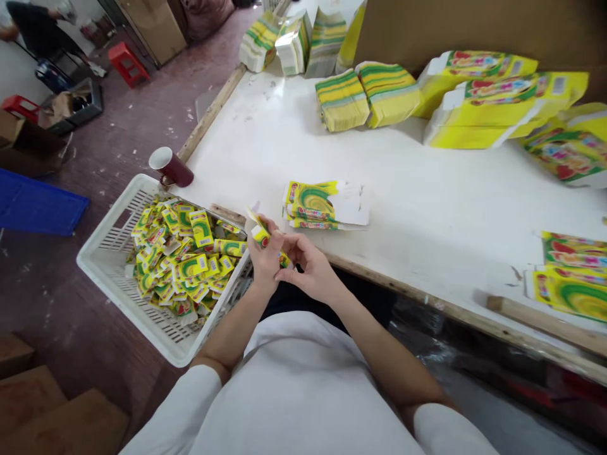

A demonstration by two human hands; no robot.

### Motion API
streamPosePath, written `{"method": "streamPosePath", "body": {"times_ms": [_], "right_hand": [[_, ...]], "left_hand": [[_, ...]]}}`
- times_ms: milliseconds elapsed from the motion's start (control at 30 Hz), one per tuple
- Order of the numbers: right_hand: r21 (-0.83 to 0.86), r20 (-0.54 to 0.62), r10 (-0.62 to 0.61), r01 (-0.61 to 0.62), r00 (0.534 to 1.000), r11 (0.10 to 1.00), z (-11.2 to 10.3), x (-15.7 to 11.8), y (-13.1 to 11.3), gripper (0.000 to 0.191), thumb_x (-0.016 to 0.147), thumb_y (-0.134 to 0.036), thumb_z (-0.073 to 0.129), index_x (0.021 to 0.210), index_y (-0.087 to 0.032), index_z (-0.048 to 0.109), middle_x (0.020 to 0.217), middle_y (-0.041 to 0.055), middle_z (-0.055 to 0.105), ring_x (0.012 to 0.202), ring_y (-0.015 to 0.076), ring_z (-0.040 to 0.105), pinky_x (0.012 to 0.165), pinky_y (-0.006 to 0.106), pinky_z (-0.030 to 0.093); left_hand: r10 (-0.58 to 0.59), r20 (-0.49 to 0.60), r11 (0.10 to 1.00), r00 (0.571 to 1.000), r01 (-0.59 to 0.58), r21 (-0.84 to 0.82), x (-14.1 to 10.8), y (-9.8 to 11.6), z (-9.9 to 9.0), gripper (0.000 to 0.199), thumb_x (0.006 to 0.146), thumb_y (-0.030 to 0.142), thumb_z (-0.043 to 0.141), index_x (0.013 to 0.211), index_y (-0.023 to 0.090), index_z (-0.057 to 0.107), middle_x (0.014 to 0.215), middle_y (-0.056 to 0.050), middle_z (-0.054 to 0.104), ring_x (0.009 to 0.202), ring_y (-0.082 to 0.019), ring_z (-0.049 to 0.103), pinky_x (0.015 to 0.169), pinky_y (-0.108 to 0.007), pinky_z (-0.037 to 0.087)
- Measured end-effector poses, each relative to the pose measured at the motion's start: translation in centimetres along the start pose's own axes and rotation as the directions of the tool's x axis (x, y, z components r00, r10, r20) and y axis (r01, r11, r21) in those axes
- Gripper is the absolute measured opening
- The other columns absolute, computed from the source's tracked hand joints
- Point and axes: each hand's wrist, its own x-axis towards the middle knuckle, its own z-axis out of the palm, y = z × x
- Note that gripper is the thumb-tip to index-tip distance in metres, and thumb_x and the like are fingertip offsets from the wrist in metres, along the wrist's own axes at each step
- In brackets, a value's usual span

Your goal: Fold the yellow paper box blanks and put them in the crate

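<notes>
Close to my body, over the table's front edge, my left hand is wrapped round a small yellow-green printed carton with a flap standing up at its top. My right hand is at the lower end of the same carton, thumb and fingers pinched together there; its fingers partly hide the carton. Just beyond my hands, a short pile of flat unfolded cartons lies on the white table. To the left, a white plastic basket holds a heap of folded small cartons.
A maroon mug lies tipped on the table's left corner. Stacks of flat cartons line the back, and more cartons lie at right near a wooden strip. Red stools and a person are at far left.
</notes>
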Motion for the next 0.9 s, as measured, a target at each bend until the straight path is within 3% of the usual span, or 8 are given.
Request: {"method": "streamPosePath", "body": {"times_ms": [200,367,533,633,733,800,867,900], "right_hand": [[0.211,-0.068,0.047,-0.032,0.997,0.977,-1.5,0.7,-0.3,0.042,0.065,-0.04,0.088,0.095,-0.025,0.063,0.088,-0.0019,0.067,0.079,0.0144,0.062,0.076,0.03,0.051],[0.353,-0.093,0.128,-0.087,0.987,0.932,-2.0,0.3,-0.8,0.037,0.06,-0.036,0.091,0.083,-0.023,0.065,0.084,-0.003,0.071,0.076,0.0133,0.064,0.076,0.029,0.053],[0.412,-0.119,0.178,-0.114,0.977,0.904,-1.3,0.2,-0.3,0.036,0.058,-0.036,0.092,0.071,-0.023,0.061,0.076,-0.0046,0.068,0.069,0.0119,0.061,0.067,0.026,0.052],[0.362,-0.184,0.168,-0.093,0.968,0.928,-1.3,0.3,0.2,0.038,0.061,-0.041,0.09,0.066,-0.023,0.057,0.072,-0.0044,0.065,0.067,0.0133,0.06,0.065,0.028,0.052],[0.097,-0.285,0.02,0.008,0.958,0.995,-2.3,0.3,0.1,0.034,0.068,-0.043,0.085,0.068,-0.023,0.057,0.071,-0.0032,0.062,0.067,0.0151,0.059,0.063,0.03,0.051],[-0.285,-0.301,-0.201,0.113,0.932,0.952,-3.2,0.0,-0.6,0.021,0.078,-0.037,0.078,0.074,-0.023,0.064,0.074,-0.0011,0.062,0.07,0.0163,0.059,0.065,0.031,0.05],[-0.66,-0.19,-0.427,0.207,0.884,0.722,-3.8,-0.3,-1.4,0.008,0.087,-0.026,0.069,0.08,-0.024,0.07,0.077,0.0012,0.064,0.076,0.0175,0.059,0.07,0.033,0.048],[-0.774,-0.098,-0.501,0.25,0.86,0.581,-4.0,-0.4,-1.9,0.011,0.09,-0.022,0.065,0.082,-0.025,0.071,0.078,0.0019,0.064,0.077,0.0178,0.059,0.073,0.034,0.047]], "left_hand": [[-0.022,0.122,0.999,0.992,0.017,0.04,-0.7,0.5,-1.0,0.071,0.056,0.067,0.082,0.111,0.026,0.066,0.104,-0.004,0.066,0.091,-0.018,0.064,0.082,-0.028,0.053],[-0.074,-0.002,0.997,0.997,0.074,0.01,-0.7,0.7,-0.6,0.04,0.066,0.052,0.084,0.09,0.023,0.074,0.09,-0.001,0.074,0.082,-0.014,0.068,0.079,-0.024,0.054],[-0.078,-0.121,0.997,0.99,0.079,0.006,-0.7,0.1,-0.3,0.037,0.055,0.049,0.09,0.072,0.021,0.074,0.074,0.002,0.074,0.066,-0.011,0.066,0.068,-0.022,0.054],[-0.09,-0.133,0.995,0.987,0.095,0.036,-0.4,-0.2,-0.4,0.037,0.054,0.05,0.091,0.065,0.02,0.071,0.069,0.003,0.071,0.063,-0.01,0.064,0.067,-0.022,0.054],[-0.08,-0.026,0.983,0.996,0.083,0.161,0.6,1.2,-1.4,0.044,0.066,0.063,0.079,0.078,0.022,0.073,0.085,-0.002,0.074,0.081,-0.017,0.069,0.077,-0.028,0.055],[0.04,0.124,0.946,0.992,-0.077,0.314,1.5,3.3,-2.3,0.068,0.067,0.08,0.064,0.108,0.026,0.07,0.113,-0.008,0.071,0.11,-0.026,0.066,0.092,-0.036,0.053],[0.155,0.338,0.801,0.928,-0.319,0.507,2.1,5.6,-3.1,0.099,0.06,0.089,0.058,0.138,0.029,0.051,0.141,-0.013,0.055,0.135,-0.035,0.048,0.106,-0.047,0.044],[0.131,0.453,0.685,0.882,-0.411,0.601,2.2,6.6,-3.3,0.109,0.057,0.087,0.063,0.145,0.028,0.042,0.148,-0.015,0.048,0.14,-0.038,0.041,0.11,-0.05,0.039]]}}
